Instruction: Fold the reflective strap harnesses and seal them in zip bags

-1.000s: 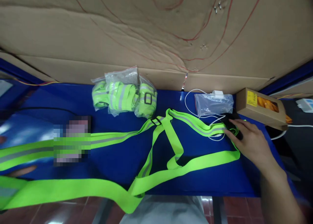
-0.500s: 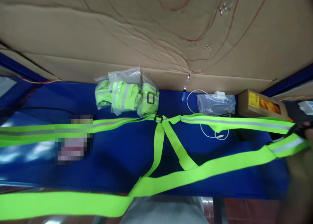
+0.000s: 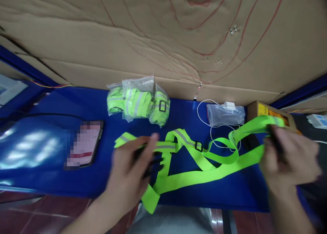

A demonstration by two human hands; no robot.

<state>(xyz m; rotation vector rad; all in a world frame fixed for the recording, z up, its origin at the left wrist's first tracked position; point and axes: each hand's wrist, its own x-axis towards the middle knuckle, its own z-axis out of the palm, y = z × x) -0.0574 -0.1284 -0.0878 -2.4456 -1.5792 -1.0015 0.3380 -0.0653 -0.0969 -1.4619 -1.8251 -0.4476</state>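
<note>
A neon green reflective strap harness (image 3: pixel 204 166) with grey stripes and black buckles hangs slack over the blue table (image 3: pixel 51 104). My left hand (image 3: pixel 133 169) is closed on the harness's left end, near the table's front edge. Over at the right, my right hand (image 3: pixel 286 159) is closed on its other end, holding it a little above the table. Both hands are blurred by motion. A loop of strap dangles over the front edge between them.
Bagged folded green harnesses (image 3: pixel 139 103) lie at the back. A phone (image 3: pixel 84 143) rests at the left. A clear bag (image 3: pixel 224 114), a white cable with charger (image 3: pixel 217 131) and a small cardboard box (image 3: pixel 268 111) sit at the back right. A cardboard wall (image 3: pixel 163 40) rises behind.
The harness was stretched wide across the table; both hands have now come inward, gathering it into a slack bunch. My left hand has come into view.
</note>
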